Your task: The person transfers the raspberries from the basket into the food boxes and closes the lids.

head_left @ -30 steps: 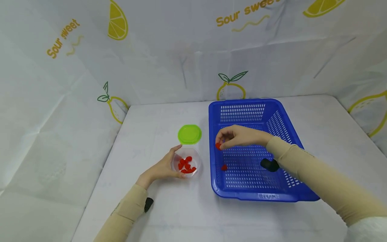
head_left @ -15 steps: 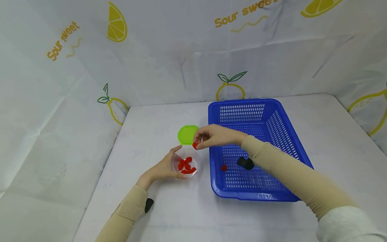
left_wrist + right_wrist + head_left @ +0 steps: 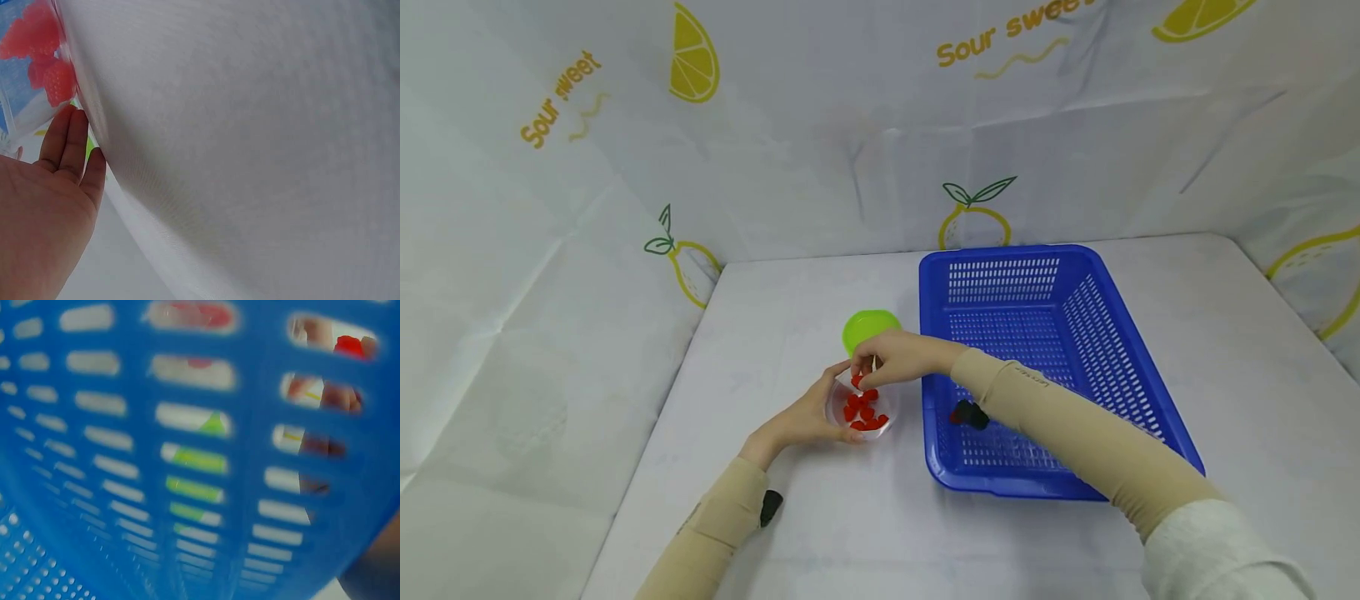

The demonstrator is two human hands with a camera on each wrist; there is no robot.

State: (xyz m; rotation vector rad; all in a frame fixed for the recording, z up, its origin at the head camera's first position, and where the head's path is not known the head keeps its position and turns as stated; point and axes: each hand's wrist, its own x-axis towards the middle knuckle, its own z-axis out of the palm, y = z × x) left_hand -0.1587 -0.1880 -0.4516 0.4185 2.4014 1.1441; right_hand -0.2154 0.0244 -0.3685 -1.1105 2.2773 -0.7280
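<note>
A small clear plastic tub (image 3: 892, 407) stands on the table with several red raspberries (image 3: 867, 413) inside. My left hand (image 3: 805, 415) holds it from the left, thumb at the near side and fingers round the far side; the left wrist view shows the fingertips by the raspberries (image 3: 59, 81) seen through its wall. Over the tub's far rim, my right hand (image 3: 898, 357) pinches one raspberry (image 3: 857, 381) between thumb and fingers. Through the basket's slots, the right wrist view shows this red raspberry (image 3: 350, 347) at the fingertips.
A blue slotted basket (image 3: 934, 450) stands right of the tub, with the right forearm crossing above it. Inside, a red raspberry (image 3: 955, 417) is partly covered by the black wrist device (image 3: 973, 415). A green lid (image 3: 868, 322) lies behind the tub. A lemon-print cloth (image 3: 805, 167) hangs behind.
My right hand has moved left from above the basket to over the tub, carrying the raspberry. My left hand and the tub have stayed in place.
</note>
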